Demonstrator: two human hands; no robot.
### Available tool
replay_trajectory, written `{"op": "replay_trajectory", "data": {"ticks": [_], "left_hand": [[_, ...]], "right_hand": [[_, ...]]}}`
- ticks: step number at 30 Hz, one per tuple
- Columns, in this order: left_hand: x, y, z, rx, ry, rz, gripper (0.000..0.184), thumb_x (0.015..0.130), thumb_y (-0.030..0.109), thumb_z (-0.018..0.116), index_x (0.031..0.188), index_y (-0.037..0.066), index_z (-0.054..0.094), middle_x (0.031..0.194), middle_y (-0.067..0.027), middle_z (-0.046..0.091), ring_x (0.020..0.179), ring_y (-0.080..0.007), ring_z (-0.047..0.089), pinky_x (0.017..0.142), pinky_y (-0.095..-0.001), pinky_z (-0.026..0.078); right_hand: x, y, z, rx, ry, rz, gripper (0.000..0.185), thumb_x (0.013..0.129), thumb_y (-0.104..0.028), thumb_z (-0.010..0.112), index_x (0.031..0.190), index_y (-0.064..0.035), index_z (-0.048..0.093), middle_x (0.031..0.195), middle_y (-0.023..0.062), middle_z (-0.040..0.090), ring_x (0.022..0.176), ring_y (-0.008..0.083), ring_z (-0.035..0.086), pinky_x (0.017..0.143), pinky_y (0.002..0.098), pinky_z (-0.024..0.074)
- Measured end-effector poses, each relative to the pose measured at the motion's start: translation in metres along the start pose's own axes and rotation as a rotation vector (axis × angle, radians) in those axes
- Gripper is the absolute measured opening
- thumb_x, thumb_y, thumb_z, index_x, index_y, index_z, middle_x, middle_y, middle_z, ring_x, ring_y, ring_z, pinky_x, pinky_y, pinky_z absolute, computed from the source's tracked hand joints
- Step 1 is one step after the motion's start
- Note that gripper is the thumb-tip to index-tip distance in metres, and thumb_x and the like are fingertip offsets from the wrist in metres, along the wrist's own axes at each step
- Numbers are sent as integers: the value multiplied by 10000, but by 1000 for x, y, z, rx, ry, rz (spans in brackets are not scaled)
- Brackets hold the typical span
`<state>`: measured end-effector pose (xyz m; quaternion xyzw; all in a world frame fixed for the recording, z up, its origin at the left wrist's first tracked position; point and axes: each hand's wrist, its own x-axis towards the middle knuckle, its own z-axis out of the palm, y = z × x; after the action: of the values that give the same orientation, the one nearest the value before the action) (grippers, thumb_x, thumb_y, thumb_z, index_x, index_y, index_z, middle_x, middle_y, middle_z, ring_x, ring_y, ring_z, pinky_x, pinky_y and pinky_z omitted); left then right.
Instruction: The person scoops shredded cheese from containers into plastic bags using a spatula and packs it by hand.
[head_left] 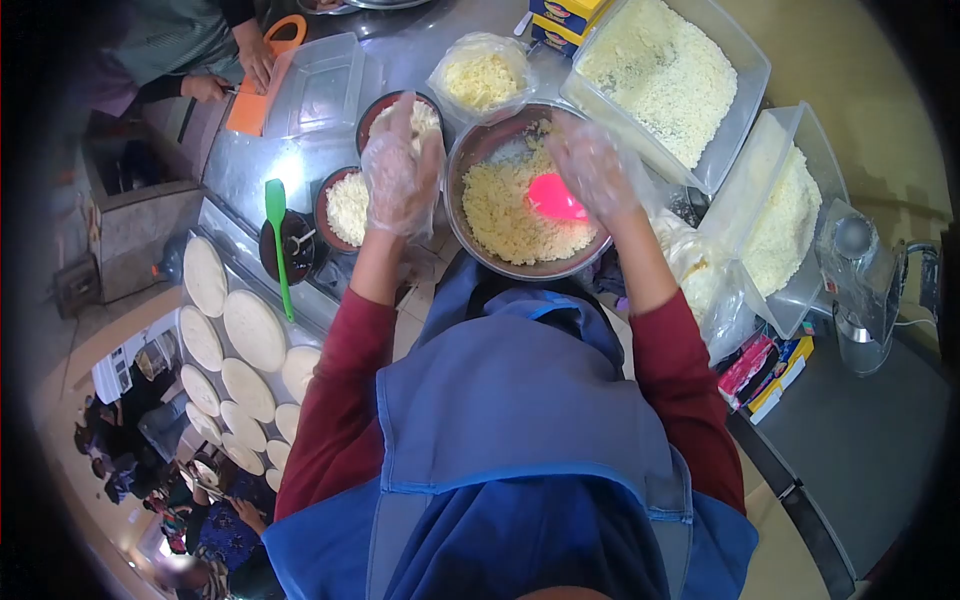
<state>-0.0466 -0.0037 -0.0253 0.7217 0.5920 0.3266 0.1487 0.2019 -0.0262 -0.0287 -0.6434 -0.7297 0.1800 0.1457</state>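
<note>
Both my hands wear clear plastic gloves. My left hand (pixel 403 180) is held upright with its fingers stretched out, holding nothing, in front of two small brown bowls of white crumbly food. It partly hides the farther bowl (pixel 364 133); the nearer bowl (pixel 322 208) is beside the wrist. Over the right rim of a large metal bowl (pixel 455 205) is my right hand (pixel 597 172), fingers apart and seemingly empty. The bowl holds pale yellow crumbly food (pixel 500 205). A bright pink scoop or scraper (pixel 557 197) lies in it, close to my right palm, its far end hidden.
Two clear tubs of white shreds (pixel 690 110) (pixel 790 225) stand at right. A bag of yellow shreds (pixel 480 80) sits behind the bowl. A green spatula (pixel 277 235) rests across a dark bowl (pixel 300 250). Flat dough rounds (pixel 253 330) lie left. Another person's hand (pixel 255 65) touches an orange board (pixel 262 95).
</note>
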Motion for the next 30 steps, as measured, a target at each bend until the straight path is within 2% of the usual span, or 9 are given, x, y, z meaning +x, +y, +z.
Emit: {"op": "replay_trajectory", "data": {"ticks": [3, 5, 9, 11, 13, 21, 24, 27, 30], "left_hand": [[34, 10, 2, 82, -5, 8, 560, 850, 238, 588, 1278, -91, 439, 1080, -305, 588, 905, -453, 593, 837, -468, 467], [59, 8, 15, 99, -255, -198, 566, 856, 242, 577, 1283, -99, 429, 1025, -317, 606, 945, -442, 597, 849, -467, 459], [87, -30, 47, -56, -218, 24, 542, 861, 170, 489, 1359, -23, 395, 916, -271, 641, 867, -407, 628, 797, -455, 480], [102, 2, 18, -181, -272, -206, 574, 844, 144, 460, 1404, 50, 375, 836, -222, 658, 793, -354, 644, 770, -417, 486], [114, 7, 8, -413, -230, -282, 606, 841, 113, 469, 1429, 29, 349, 680, -60, 570, 627, -121, 552, 655, -264, 482], [118, 4, 14, -236, -474, -381, 617, 832, 288, 536, 1376, 18, 425, 906, -201, 664, 850, -285, 647, 825, -380, 484], [116, -5, 21, -37, -398, -215, 611, 828, 326, 572, 1344, 20, 454, 1056, -246, 633, 965, -348, 622, 887, -408, 474], [120, 4, 22, 130, -87, 9, 562, 809, 299, 616, 1312, 68, 519, 725, -109, 657, 704, -255, 643, 733, -344, 497], [134, 16, 20, 115, 223, 438, 456, 776, 242, 626, 1208, 95, 600, 925, -117, 683, 865, -289, 652, 811, -366, 501]], "right_hand": [[54, -13, 17, -108, 217, -153, 389, 954, -325, 452, 1193, -36, 555, 956, 216, 628, 931, 407, 597, 837, 459, 477], [85, -21, 25, -158, 39, -47, 311, 917, -281, 488, 1035, -28, 623, 904, 194, 644, 898, 385, 621, 800, 449, 501], [118, -18, 32, -351, -109, -27, 255, 856, -223, 508, 1012, -56, 620, 1029, 165, 617, 1007, 291, 591, 848, 383, 476], [130, -11, 34, -475, 37, -87, 254, 839, -200, 525, 1003, -47, 644, 1024, 157, 632, 999, 289, 603, 851, 381, 482], [133, -28, -5, -555, 73, -140, 273, 833, -176, 520, 1034, -40, 644, 1025, 151, 648, 996, 295, 614, 865, 390, 480], [160, -13, -18, -556, 141, -31, 218, 837, -198, 550, 924, -51, 685, 972, 142, 670, 916, 300, 648, 785, 419, 513], [159, -7, -13, -507, 167, -38, 244, 851, -212, 540, 954, -55, 694, 1006, 140, 673, 943, 292, 649, 813, 422, 509], [153, 2, -17, -454, 212, -39, 253, 860, -225, 537, 975, -58, 688, 1004, 142, 671, 936, 295, 649, 804, 419, 512], [145, 11, -10, -351, 332, -78, 242, 864, -254, 553, 1002, -82, 651, 972, 147, 667, 899, 311, 644, 769, 428, 511]]}}
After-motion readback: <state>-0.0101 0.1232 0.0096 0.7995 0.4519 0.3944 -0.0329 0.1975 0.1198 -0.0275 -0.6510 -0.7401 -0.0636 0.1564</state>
